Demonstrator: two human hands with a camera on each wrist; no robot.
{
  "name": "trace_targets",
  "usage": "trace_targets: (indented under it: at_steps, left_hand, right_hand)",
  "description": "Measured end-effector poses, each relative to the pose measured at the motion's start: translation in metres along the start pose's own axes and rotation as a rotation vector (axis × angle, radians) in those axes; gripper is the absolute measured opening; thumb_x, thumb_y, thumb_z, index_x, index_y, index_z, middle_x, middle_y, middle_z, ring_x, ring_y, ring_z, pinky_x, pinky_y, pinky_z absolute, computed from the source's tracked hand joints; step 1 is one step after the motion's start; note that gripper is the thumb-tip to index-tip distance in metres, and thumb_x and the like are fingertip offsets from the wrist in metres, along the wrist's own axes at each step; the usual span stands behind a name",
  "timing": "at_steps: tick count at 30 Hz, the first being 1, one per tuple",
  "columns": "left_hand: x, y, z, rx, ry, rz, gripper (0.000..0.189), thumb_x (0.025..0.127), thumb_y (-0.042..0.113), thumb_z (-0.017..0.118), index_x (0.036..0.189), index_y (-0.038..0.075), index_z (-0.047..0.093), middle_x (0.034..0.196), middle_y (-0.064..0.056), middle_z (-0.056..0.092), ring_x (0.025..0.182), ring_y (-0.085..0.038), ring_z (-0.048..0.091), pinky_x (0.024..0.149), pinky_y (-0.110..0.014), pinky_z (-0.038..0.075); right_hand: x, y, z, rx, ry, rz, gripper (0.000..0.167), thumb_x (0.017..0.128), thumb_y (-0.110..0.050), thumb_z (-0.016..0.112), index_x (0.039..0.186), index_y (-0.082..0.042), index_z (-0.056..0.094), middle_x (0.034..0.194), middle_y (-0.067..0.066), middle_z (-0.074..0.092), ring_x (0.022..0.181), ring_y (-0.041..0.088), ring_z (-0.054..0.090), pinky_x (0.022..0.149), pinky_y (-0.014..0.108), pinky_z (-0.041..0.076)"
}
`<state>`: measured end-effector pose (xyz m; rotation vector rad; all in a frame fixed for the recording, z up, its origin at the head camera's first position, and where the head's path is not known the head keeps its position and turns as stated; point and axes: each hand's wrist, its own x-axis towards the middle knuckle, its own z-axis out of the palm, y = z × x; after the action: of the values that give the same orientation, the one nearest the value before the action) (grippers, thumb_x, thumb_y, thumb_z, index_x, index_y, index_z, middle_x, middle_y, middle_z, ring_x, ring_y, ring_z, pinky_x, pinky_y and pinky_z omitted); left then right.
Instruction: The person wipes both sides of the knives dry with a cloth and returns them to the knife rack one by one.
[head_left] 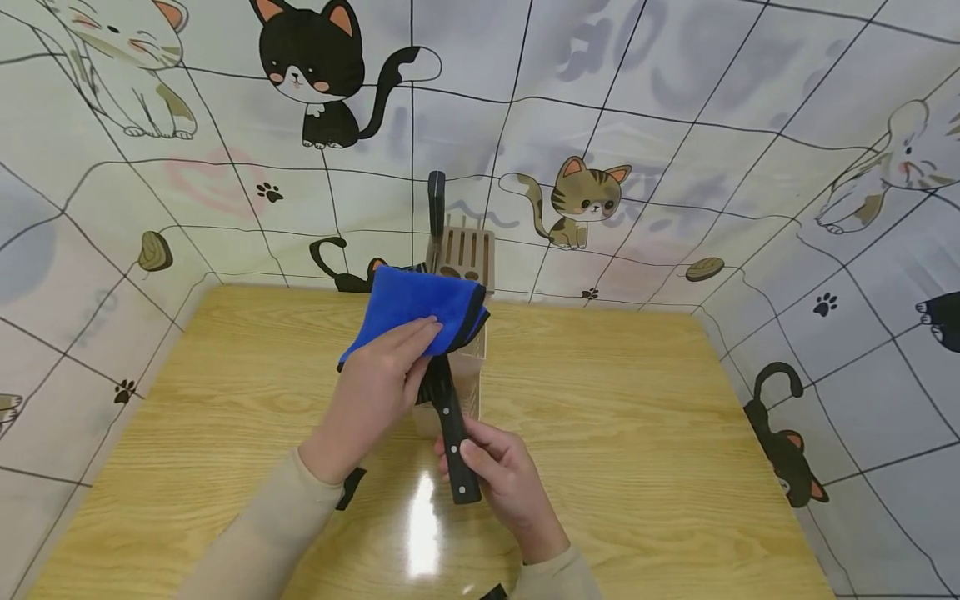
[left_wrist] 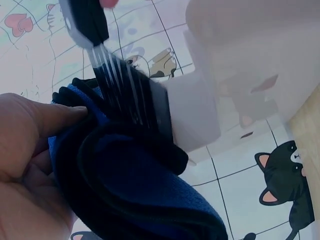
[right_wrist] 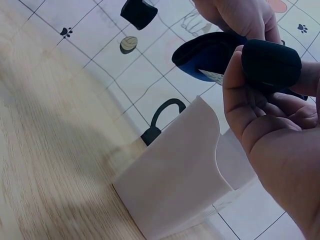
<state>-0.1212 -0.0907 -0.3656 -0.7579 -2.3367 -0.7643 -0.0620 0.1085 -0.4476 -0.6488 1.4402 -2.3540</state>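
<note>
My right hand (head_left: 513,479) grips the black riveted handle of a knife (head_left: 454,446), which points away from me. My left hand (head_left: 375,387) holds a folded blue cloth (head_left: 420,300) with black edging over the knife's blade, fingers laid along its top. In the left wrist view the broad blade (left_wrist: 132,90), streaked with reflections, runs into the folds of the cloth (left_wrist: 150,170), and my thumb presses on the edging. The covered part of the blade is hidden. From the right wrist, the handle's butt end (right_wrist: 271,65) shows between my fingers and thumb.
Just behind and below the cloth stands a beige knife holder (head_left: 480,250) with a slotted top. Another black-handled utensil (head_left: 437,204) stands upright in it. The wooden table (head_left: 600,417) is bordered by cat-patterned tile sheeting (head_left: 465,108) at the back and sides.
</note>
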Motion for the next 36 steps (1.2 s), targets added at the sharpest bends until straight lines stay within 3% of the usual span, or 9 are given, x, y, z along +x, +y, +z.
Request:
trace_targets:
  at_steps: [6,16,26,36]
  left_hand:
    - [0.005,-0.008,-0.006,0.0,0.003,-0.039,0.039,0.09,-0.003,0.076,0.129,-0.003,0.07,0.128,-0.019,0.071,0.12,-0.035,0.068,0.101,-0.048,0.056]
    - [0.006,-0.015,-0.013,-0.074,-0.075,-0.156,0.046,0.089,0.004,0.081,0.132,-0.004,0.068,0.139,-0.019,0.064,0.128,-0.037,0.062,0.105,-0.05,0.053]
    - [0.005,-0.014,-0.017,-0.062,-0.12,-0.141,0.024,0.093,0.001,0.073,0.116,-0.005,0.071,0.112,-0.017,0.071,0.101,-0.032,0.07,0.087,-0.045,0.061]
    - [0.001,-0.004,-0.017,0.001,-0.203,-0.062,0.025,0.09,0.001,0.076,0.113,-0.007,0.071,0.111,-0.017,0.07,0.099,-0.031,0.07,0.087,-0.042,0.061]
  right_hand:
    - [-0.001,0.0,0.0,0.008,-0.015,0.009,0.039,0.108,0.0,0.043,0.143,0.017,0.048,0.111,0.008,0.071,0.095,0.011,0.07,0.086,0.027,0.061]
    - [-0.003,0.0,0.0,-0.004,-0.024,-0.001,0.04,0.108,0.001,0.042,0.142,0.021,0.045,0.111,0.007,0.071,0.094,0.01,0.07,0.085,0.025,0.06]
    - [-0.001,-0.001,0.003,-0.049,0.075,0.071,0.044,0.107,-0.003,0.045,0.143,0.022,0.042,0.109,0.007,0.07,0.092,0.011,0.07,0.082,0.026,0.061]
    - [0.001,0.003,-0.001,-0.065,0.092,0.052,0.042,0.107,-0.003,0.045,0.14,0.023,0.045,0.109,0.007,0.071,0.091,0.011,0.069,0.081,0.026,0.061]
